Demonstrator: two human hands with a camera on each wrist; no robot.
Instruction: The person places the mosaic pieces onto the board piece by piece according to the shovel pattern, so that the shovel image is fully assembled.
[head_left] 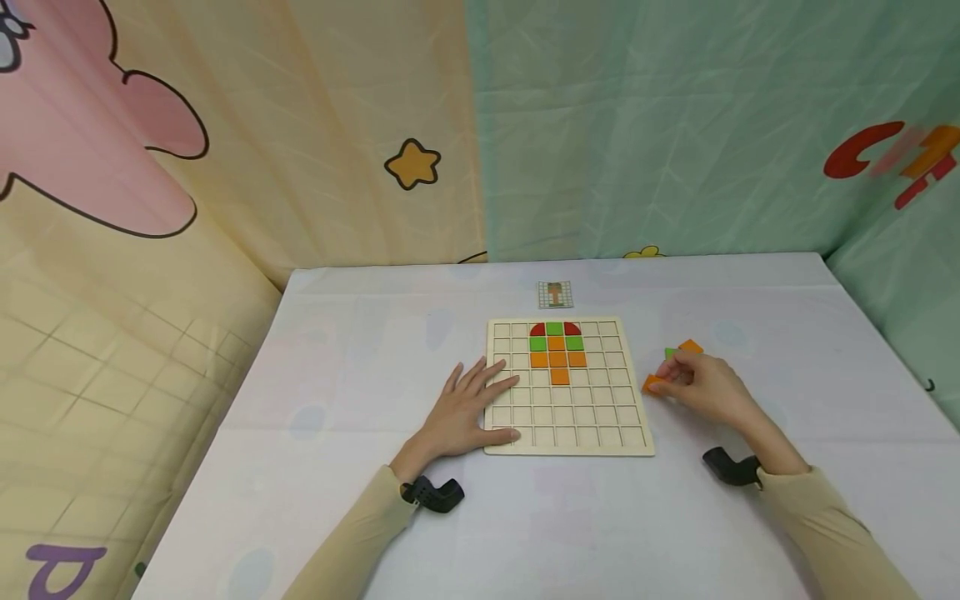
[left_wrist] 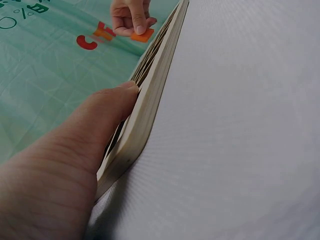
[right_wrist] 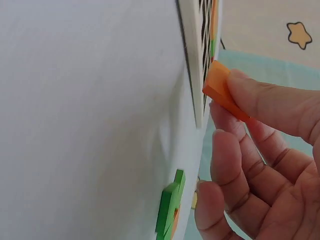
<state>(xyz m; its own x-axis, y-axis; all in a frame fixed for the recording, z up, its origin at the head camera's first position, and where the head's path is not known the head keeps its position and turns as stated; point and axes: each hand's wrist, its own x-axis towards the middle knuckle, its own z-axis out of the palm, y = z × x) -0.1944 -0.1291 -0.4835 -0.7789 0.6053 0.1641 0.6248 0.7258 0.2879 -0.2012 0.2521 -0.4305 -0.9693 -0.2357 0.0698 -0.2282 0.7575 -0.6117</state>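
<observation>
A pale wooden grid board (head_left: 600, 425) lies on the table. Near its top, red rounded pieces (head_left: 537, 329), green tiles (head_left: 554, 328) and orange tiles (head_left: 559, 377) form a mushroom-like pattern. My left hand (head_left: 457, 418) rests on the board's left side with fingers spread; in the left wrist view its thumb (left_wrist: 112, 107) lies over the board's edge. Just off the board's right edge, my right hand (head_left: 708, 390) pinches an orange square tile (right_wrist: 222, 92) between thumb and fingers. Beyond that hand lie a loose orange tile (head_left: 691, 346) and green tiles (right_wrist: 169, 205), partly hidden in the head view.
A small printed card (head_left: 555, 294) with a grid picture lies behind the board. The white-covered table (head_left: 337, 375) ends at a patterned curtain (head_left: 337, 125) at the back. Each wrist wears a black device (head_left: 442, 495).
</observation>
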